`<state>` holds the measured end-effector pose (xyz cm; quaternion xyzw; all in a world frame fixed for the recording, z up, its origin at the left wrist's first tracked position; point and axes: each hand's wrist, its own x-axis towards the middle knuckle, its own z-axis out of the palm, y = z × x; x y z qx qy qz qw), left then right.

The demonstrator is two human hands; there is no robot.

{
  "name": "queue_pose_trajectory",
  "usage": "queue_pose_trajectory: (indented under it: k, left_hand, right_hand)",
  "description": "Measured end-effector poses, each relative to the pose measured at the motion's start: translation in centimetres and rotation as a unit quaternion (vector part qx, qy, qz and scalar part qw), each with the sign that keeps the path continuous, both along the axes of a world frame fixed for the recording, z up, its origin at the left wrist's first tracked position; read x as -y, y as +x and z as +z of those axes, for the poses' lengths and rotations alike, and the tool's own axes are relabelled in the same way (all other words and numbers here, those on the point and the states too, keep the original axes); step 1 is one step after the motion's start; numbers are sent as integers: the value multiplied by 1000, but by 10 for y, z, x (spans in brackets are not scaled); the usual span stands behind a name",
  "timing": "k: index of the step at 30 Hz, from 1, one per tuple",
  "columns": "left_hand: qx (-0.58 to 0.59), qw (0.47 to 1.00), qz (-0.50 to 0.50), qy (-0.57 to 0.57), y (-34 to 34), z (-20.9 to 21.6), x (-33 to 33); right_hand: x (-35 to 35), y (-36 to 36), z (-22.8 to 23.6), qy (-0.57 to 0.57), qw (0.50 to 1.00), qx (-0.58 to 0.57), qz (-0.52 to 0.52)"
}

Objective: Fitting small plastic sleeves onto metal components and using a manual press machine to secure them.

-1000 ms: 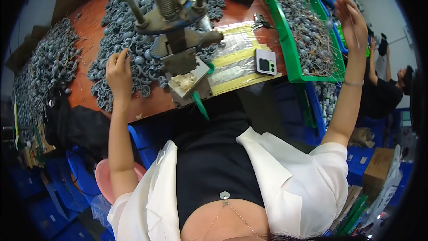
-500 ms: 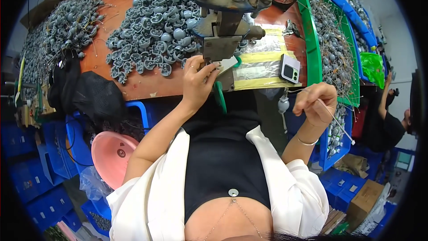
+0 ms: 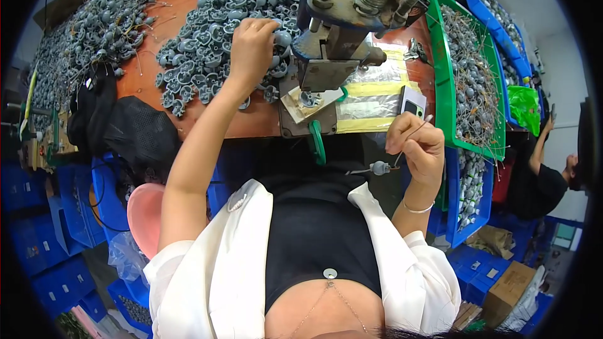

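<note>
My left hand (image 3: 252, 50) reaches over a heap of grey plastic shell halves (image 3: 207, 50), its fingers bent and drawn together. What its fingertips hold, if anything, is hidden. My right hand (image 3: 419, 147) pinches a thin pale wire (image 3: 411, 133) to the right of my body. From that hand a small grey ball-shaped part (image 3: 380, 167) hangs on the wire, out past the table's edge. Between my hands stands a bench press (image 3: 333, 44) with a metal block. Below the block, a pale fixture (image 3: 314, 102) carries a small grey piece (image 3: 308, 98).
A green bin (image 3: 445, 69) of wired grey parts stands to the right, with blue bins beyond it. Another heap of wired parts (image 3: 94, 31) lies far left. A phone (image 3: 412, 102) rests by yellow tape. A pink basin (image 3: 144, 213) is below left; a person (image 3: 549, 179) sits far right.
My left hand has left the fixture and moved up to the shell heap. My right hand has come down and inward with the wire, and the ball part has swung left. The view has shifted slightly.
</note>
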<state>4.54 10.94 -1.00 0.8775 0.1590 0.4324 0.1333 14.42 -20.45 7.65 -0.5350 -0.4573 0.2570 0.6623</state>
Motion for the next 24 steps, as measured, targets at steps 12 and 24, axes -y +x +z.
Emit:
queue_pose_trajectory:
  k: [12,24]
  left_hand:
    - [-154,977,53,135,51,19,-32]
    - [-27,998,24,51,-4,24,-29]
  right_hand:
    - [2,-4,-10,-35,997,-63,24]
    - [-16,-27,-20,-246,969,-16,20]
